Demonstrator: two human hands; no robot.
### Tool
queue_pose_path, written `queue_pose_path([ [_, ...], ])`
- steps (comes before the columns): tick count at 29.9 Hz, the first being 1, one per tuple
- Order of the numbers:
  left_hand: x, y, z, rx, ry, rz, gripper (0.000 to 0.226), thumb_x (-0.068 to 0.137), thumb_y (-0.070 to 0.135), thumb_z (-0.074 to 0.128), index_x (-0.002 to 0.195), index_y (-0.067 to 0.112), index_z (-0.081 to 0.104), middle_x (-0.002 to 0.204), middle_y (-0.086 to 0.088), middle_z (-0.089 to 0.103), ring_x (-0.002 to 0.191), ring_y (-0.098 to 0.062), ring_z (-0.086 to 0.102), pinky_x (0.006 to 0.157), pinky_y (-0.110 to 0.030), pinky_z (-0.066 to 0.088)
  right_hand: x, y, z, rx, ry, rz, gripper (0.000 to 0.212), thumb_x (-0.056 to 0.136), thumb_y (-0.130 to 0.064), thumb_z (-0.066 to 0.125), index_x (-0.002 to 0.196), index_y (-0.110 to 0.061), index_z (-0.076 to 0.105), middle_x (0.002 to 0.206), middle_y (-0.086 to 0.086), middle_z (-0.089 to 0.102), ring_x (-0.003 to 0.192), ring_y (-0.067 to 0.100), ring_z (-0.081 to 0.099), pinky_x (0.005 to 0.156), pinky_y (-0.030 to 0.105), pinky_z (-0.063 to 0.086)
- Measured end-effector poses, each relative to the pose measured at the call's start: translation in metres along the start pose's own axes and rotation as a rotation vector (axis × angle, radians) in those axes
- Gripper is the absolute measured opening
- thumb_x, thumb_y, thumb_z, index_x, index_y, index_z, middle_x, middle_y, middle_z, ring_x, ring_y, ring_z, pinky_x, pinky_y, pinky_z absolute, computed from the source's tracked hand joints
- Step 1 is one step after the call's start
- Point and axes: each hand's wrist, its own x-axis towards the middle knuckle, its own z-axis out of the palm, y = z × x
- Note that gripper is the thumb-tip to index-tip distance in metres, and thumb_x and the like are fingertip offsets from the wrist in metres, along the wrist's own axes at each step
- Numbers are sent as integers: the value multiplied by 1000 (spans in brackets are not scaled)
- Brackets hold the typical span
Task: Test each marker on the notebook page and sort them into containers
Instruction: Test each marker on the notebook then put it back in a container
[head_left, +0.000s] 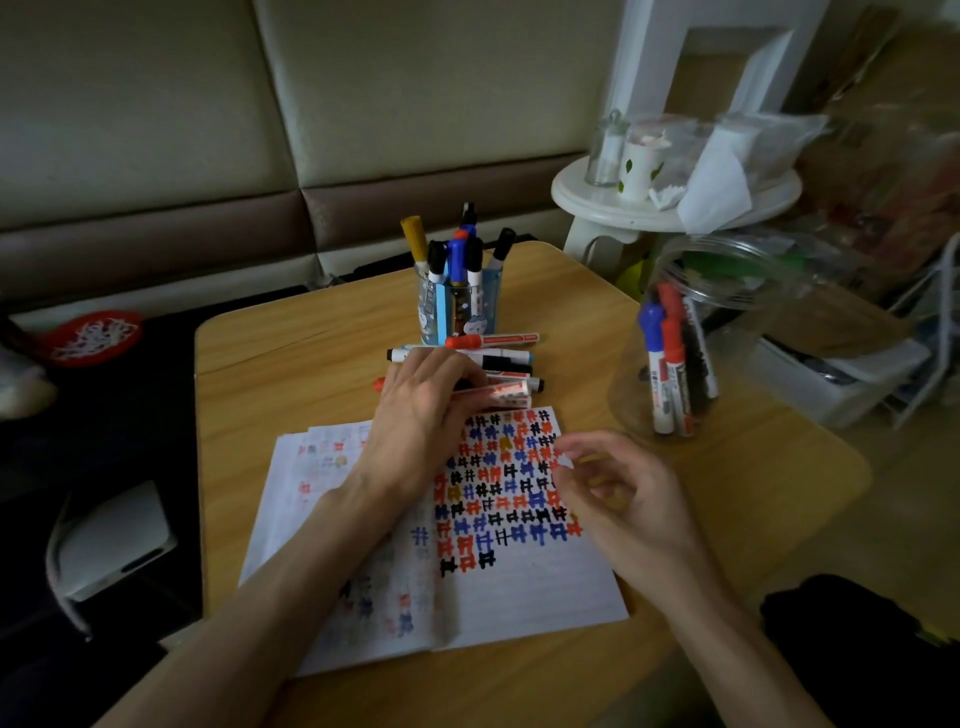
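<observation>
An open notebook (524, 587) lies on the wooden table (291, 364), its right page covered with red, blue and black test marks. Beyond the page, my left hand (421, 410) reaches into a pile of loose markers (498, 358) and grips a white marker (498, 392) with red print. A blue pen holder (454, 312) behind the pile stands full of markers. To the right, a clear plastic jar (727, 332) holds several markers. Over the page's right edge my right hand (618, 499) hovers, its fingers loosely curled and holding nothing.
A white round stool (597, 202) carrying jars, a cup and bags stands past the table's far right corner. Clutter and a white box (841, 379) lie to the right. A red bowl (88, 338) sits on the dark bench at left, a white device (114, 540) near it.
</observation>
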Motion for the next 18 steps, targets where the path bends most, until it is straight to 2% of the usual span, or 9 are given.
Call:
queue_pose_path([
  [3,-3,18,-13,-145,70,19,21,97,36,60,110,20,65,114,17,61,110,15,43,93,-22,34,-1,-5,1,64,23,23,20,90,-32,76,109,-31,72,102,-14,71,95,8,69,80,28,60],
  [5,-10,34,-19,-218,73,44,24,94,39,64,108,21,67,111,19,62,106,8,48,92,-25,41,-2,-12,1,152,28,55,28,86,-42,76,111,-29,72,101,-12,72,93,7,71,79,27,61],
  [6,-15,42,-22,-243,58,63,24,93,40,66,108,21,68,110,16,65,104,1,53,91,-28,44,-3,-16,1,216,26,58,29,85,-40,75,110,-25,72,99,-11,74,91,7,72,77,26,61],
  [10,-36,62,-34,-294,-66,101,29,92,45,66,113,25,67,109,16,68,102,-2,60,87,-30,51,-8,-30,9,433,6,14,11,93,-18,69,97,-9,73,75,-8,73,71,1,68,63,14,51],
  [13,-53,60,-47,-364,-143,-53,40,90,51,65,123,29,62,109,20,67,100,2,65,81,-18,54,-12,-33,8,487,41,38,19,96,-24,67,91,-7,72,73,1,70,67,12,62,60,20,50],
  [15,-64,55,-54,-385,-143,-151,35,89,50,62,121,37,63,106,26,66,99,7,64,78,-10,52,-13,-33,4,549,81,82,23,96,-27,67,94,-5,73,79,9,70,69,17,62,62,25,52],
  [18,-70,55,-57,-382,-137,-176,26,91,43,63,117,39,66,105,32,63,99,10,64,78,-9,52,-16,-33,10,592,102,134,28,95,-30,68,94,-2,72,81,11,71,70,18,63,62,24,53],
])
